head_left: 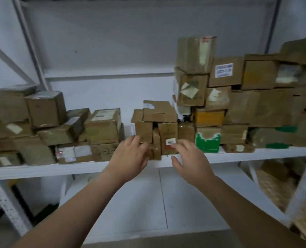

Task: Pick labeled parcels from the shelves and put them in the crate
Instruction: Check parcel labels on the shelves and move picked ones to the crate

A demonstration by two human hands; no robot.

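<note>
Brown cardboard parcels fill a white shelf (238, 154). In the middle stands a small cluster: a parcel with a white label (168, 136), a narrow parcel (156, 144) beside it, a taller one (143, 131) on the left and a flat one (159, 111) on top. My left hand (130, 156) reaches the cluster's lower left, fingers touching the narrow parcel's base. My right hand (188, 156) hovers with fingers spread just below the labeled parcel, fingertips at its front. Neither hand grips anything. No crate is in view.
A high stack of parcels (220, 90) rises to the right, some with white labels or green print. Lower piles (46, 126) lie on the left. White uprights (9, 208) frame the rack. A lower shelf at right (281, 185) holds more packages.
</note>
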